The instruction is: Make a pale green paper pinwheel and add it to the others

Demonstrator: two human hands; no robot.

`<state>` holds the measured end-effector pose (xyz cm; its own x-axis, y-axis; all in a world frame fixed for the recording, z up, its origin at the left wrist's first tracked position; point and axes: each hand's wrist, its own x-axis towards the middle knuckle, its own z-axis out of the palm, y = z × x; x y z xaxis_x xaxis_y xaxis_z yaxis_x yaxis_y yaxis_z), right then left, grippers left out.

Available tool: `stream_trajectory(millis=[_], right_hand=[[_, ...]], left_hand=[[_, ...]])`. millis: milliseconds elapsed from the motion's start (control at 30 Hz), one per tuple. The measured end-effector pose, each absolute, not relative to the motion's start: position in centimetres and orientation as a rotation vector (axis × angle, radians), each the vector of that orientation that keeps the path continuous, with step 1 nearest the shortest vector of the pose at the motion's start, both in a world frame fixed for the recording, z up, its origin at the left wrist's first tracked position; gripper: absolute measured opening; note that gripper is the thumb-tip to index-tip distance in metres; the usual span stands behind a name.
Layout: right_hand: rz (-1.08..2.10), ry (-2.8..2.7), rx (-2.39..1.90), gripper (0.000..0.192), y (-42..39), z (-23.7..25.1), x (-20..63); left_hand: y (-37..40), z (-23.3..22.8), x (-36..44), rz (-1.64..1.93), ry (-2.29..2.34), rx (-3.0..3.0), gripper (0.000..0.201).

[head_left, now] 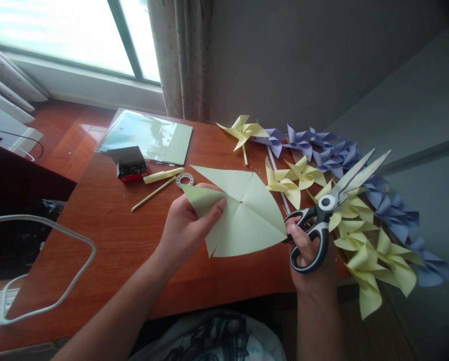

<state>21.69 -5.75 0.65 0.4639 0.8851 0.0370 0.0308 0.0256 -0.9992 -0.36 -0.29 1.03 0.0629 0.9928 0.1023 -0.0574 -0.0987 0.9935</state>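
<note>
Mid-make on a pinwheel: pale yellow paper square (243,215) held just above the desk (107,240), creased across, diagonal slits apparently already cut toward a centre hole. Left hand (187,228) pinching 1 corner flap folded inward. Right hand (310,255) closed through the handles of black-and-grey scissors (325,215), blades parted and pointing away from the sheet. Probably next: careful folding of the remaining corners to the centre without tearing the slits. Finished yellow pinwheels (363,245) and purple pinwheels (333,150) heaped at right. No legible writing; small box (129,163) label unreadable.
</note>
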Motion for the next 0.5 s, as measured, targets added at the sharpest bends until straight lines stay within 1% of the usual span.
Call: stream_trajectory(millis=[167,333,500], right_hand=[[0.879,-0.874,-1.405,0.017,-5.7,0.5,21.5],[0.966,-0.704,-1.368,0.030,-5.4,0.2,21.6],[1.141,-0.696,-1.348,0.027,-5.4,-0.5,22.3]], left_hand=[[-0.2,1.0,-0.4,1.295,1.086,1.220,0.005],[0.0,0.9,-0.7,1.202,0.988,1.039,0.008],[0.0,0.8,-0.9,1.090,0.930,0.905,0.012]])
